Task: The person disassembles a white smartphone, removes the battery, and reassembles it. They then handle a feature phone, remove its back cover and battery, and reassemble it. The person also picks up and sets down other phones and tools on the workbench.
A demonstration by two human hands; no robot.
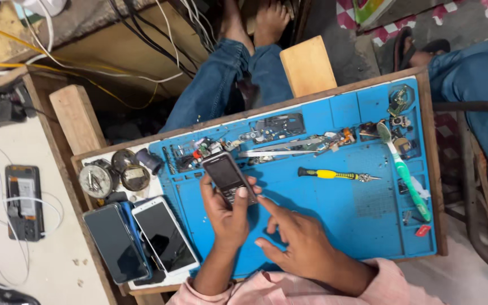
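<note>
My left hand (pixel 225 217) holds a small dark keypad phone (pixel 225 174) upright over the blue work mat (pixel 362 217), thumb resting on its keypad. My right hand (pixel 300 240) hovers just to the right of it, index finger stretched toward the phone's lower edge, holding nothing. Small phone parts and screws (pixel 266 141) lie in a row along the mat's far side, beyond the phone.
A yellow-handled screwdriver (pixel 334 174) and a green-and-white toothbrush (pixel 405 172) lie on the mat's right half. Two smartphones (pixel 139 237) lie screen-up at the left, with round tins (pixel 114 172) behind them. An opened phone (pixel 24 200) with cables lies on the left bench. Another person's jeans-clad legs (pixel 238 76) are beyond the table.
</note>
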